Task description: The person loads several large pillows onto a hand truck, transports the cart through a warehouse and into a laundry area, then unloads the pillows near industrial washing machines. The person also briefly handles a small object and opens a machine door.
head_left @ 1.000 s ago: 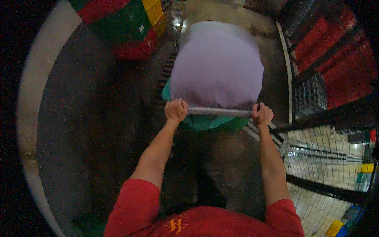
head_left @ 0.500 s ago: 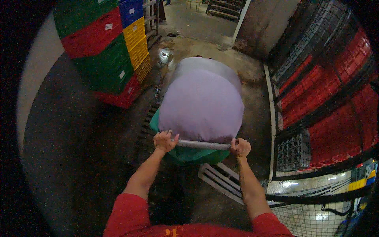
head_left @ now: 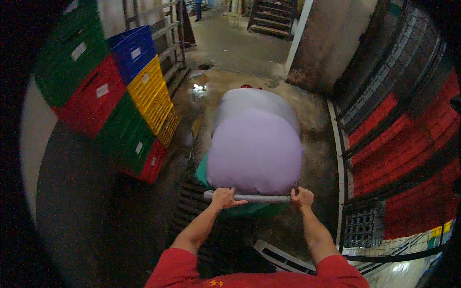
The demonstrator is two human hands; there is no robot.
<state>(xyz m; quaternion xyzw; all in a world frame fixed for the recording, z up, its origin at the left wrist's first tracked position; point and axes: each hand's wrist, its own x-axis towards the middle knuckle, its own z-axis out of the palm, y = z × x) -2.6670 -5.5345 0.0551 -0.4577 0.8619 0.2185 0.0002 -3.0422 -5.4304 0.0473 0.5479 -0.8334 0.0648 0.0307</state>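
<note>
In front of me is a grey handle bar (head_left: 264, 198), running crosswise at the near side of a bulky load. My left hand (head_left: 224, 198) is wrapped over the bar near its left end, thumb pointing inward. At the other end my right hand (head_left: 302, 197) also grips it. Just beyond the bar bulges a rounded lilac bundle (head_left: 254, 153). Behind that rises a pale grey bundle (head_left: 254, 100). Some green material (head_left: 201, 174) shows beneath the lilac one, at its left side and below the bar. Whatever carries the load is hidden.
At left stands a stack of green, red, blue and yellow crates (head_left: 115, 91). A metal rack (head_left: 168, 29) is behind it. Along the right runs a mesh fence with red crates (head_left: 408, 158) behind it. Stairs (head_left: 272, 19) and a distant person (head_left: 198, 9) are far ahead. The floor (head_left: 206, 79) looks wet.
The crates at left have come closer and shifted left, and the far stairs show more fully. The bar and bundles sit lower in view. Both hands keep hold of the bar.
</note>
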